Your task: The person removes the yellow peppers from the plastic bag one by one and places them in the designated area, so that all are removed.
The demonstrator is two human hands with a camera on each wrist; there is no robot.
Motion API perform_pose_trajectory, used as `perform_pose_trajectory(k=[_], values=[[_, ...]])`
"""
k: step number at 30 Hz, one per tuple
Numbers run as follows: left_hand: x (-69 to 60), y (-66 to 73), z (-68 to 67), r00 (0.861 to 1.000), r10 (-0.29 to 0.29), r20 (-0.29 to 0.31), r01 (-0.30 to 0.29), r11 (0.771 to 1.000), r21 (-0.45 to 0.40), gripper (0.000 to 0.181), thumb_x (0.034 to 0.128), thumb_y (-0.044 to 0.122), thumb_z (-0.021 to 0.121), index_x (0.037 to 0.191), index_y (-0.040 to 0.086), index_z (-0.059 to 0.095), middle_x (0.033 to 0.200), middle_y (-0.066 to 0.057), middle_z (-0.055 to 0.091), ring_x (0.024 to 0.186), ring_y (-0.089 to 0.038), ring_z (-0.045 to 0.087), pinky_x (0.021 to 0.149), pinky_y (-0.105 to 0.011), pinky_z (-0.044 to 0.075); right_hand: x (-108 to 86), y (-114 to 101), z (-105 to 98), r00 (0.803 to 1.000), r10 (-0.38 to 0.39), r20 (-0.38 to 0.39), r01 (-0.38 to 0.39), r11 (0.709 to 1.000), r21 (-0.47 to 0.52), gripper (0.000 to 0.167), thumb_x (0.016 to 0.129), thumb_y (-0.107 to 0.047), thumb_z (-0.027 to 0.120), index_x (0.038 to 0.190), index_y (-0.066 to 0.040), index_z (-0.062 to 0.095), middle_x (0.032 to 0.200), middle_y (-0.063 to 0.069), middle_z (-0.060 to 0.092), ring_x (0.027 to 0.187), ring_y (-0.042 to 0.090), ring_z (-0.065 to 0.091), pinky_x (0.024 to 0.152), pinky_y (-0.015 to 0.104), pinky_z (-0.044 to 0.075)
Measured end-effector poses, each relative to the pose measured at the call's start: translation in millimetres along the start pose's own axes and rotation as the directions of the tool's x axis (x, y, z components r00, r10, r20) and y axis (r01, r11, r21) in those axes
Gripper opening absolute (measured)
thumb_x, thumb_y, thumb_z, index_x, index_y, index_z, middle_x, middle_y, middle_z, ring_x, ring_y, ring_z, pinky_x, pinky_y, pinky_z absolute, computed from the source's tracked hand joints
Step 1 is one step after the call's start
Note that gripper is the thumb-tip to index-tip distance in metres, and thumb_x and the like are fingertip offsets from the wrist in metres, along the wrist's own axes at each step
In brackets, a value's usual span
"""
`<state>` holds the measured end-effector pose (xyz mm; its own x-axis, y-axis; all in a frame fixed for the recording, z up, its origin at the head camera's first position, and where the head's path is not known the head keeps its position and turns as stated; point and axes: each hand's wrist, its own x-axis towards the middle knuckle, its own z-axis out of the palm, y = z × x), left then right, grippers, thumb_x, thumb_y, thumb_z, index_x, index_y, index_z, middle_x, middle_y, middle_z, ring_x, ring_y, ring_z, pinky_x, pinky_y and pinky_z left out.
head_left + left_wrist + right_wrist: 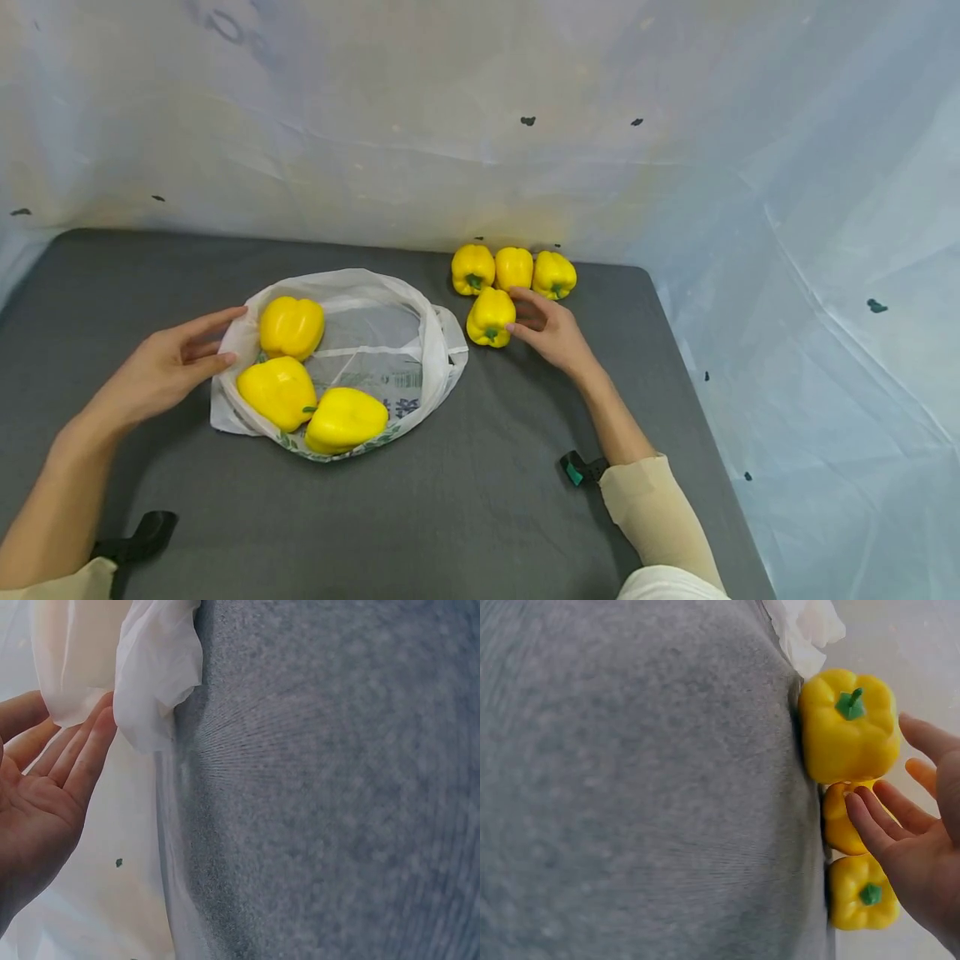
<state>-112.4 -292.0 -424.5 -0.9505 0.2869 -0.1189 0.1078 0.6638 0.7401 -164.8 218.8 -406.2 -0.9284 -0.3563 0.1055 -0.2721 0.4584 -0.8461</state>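
Pepper [491, 313], glossy, lobed, nr R hand [553, 335]; L hand [161, 368] touches thin plastic bag [432, 358].

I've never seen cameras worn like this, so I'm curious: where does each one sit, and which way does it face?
Head: worn on the head, facing forward and down at the table, plastic bag and yellow peppers; both forearms, the left hand and right hand show.
Left wrist: worn there, facing along the left hand to its fingers at the bag; only that hand shows.
Right wrist: worn there, facing along the right hand toward peppers outside the bag; only that hand shows.
Shared: head and right wrist both show the right hand beside a pepper.
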Motion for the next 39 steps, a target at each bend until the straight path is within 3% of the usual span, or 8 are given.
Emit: perform_pose_trajectory(k=[3,8,13,20,25,29,32,39], values=[[-1.0,-0.4,-0.6,1.0,-0.008,-0.002,0.008,1.0,-0.002,0.067,0.0995,0.024,0.063,0.157,0.017,0.03,0.153,-0.03,0.034,0.121,-0.057,0.049,0.079,-0.047,0.056,1.0,-6,0,0.999,-0.038,-0.019,0.037,0.999,-0.015,0.054,0.09,0.005,0.068,0.14,0.009,0.049,0.141,0.027,0.05,0.12,0.044,0.057,0.094,0.053,0.05],[-3.0,-0.1,-0.7,1.0,-0.004,-0.011,0.004,1.0,-0.003,0.066,0.0995,0.023,0.063,0.157,0.017,0.031,0.153,-0.029,0.034,0.121,-0.056,0.049,0.076,-0.029,0.057,0.8,-13,0,0.991,-0.114,-0.071,0.112,0.993,-0.034,0.048,0.088,0.006,0.07,0.134,0.008,0.055,0.133,0.029,0.056,0.115,0.047,0.058,0.095,0.055,0.048],[-4.9,0.1,-0.3,1.0,0.003,-0.016,-0.003,1.0,-0.014,0.066,0.0997,0.022,0.062,0.157,0.016,0.03,0.153,-0.028,0.035,0.123,-0.054,0.049,0.072,-0.007,0.045,1.8,-18,1,0.975,-0.186,-0.124,0.185,0.983,-0.022,0.042,0.088,0.007,0.07,0.129,0.008,0.059,0.126,0.03,0.059,0.112,0.048,0.059,0.095,0.052,0.049],[-6.8,-0.5,-0.2,1.0,-0.005,-0.022,0.004,1.0,-0.012,0.067,0.0994,0.023,0.063,0.157,0.017,0.03,0.152,-0.027,0.037,0.123,-0.04,0.055,0.072,-0.005,0.043,4.2,-27,14,0.951,-0.282,-0.123,0.295,0.95,0.102,0.04,0.085,0.015,0.068,0.123,0.017,0.057,0.121,0.036,0.058,0.108,0.053,0.058,0.091,0.06,0.047],[-6.9,-0.8,0.6,1.0,-0.022,-0.015,0.022,1.0,-0.017,0.067,0.0991,0.024,0.064,0.157,0.016,0.031,0.152,-0.028,0.036,0.123,-0.039,0.055,0.073,-0.005,0.044,5.4,-31,27,0.95,-0.292,-0.114,0.31,0.931,0.193,0.039,0.084,0.017,0.067,0.123,0.018,0.057,0.121,0.036,0.058,0.108,0.054,0.057,0.091,0.061,0.047],[-6.7,-2.2,1.3,0.999,-0.031,-0.015,0.03,0.999,-0.032,0.068,0.0988,0.025,0.064,0.157,0.015,0.031,0.152,-0.028,0.036,0.116,-0.003,0.057,0.072,-0.005,0.043,7.5,-34,38,0.95,-0.296,-0.102,0.313,0.912,0.266,0.039,0.085,0.017,0.066,0.122,0.018,0.058,0.119,0.034,0.06,0.107,0.055,0.057,0.092,0.061,0.047],[-7.0,-3.8,1.6,0.999,-0.027,-0.019,0.026,0.998,-0.05,0.067,0.0985,0.025,0.064,0.156,0.014,0.032,0.152,-0.029,0.036,0.104,0.022,0.043,0.072,-0.005,0.044,10.0,-37,48,0.943,-0.324,-0.078,0.332,0.894,0.301,0.039,0.084,0.018,0.066,0.122,0.018,0.058,0.118,0.033,0.06,0.106,0.055,0.056,0.091,0.062,0.046],[-7.5,-5.7,2.9,0.999,-0.003,-0.046,0.001,0.999,-0.039,0.062,0.098,0.023,0.065,0.153,0.015,0.039,0.15,-0.028,0.039,0.099,0.024,0.041,0.071,-0.006,0.043,14.4,-43,66,0.919,-0.394,-0.003,0.373,0.868,0.328,0.038,0.084,0.02,0.064,0.121,0.02,0.055,0.119,0.038,0.057,0.104,0.057,0.056,0.089,0.066,0.045]])
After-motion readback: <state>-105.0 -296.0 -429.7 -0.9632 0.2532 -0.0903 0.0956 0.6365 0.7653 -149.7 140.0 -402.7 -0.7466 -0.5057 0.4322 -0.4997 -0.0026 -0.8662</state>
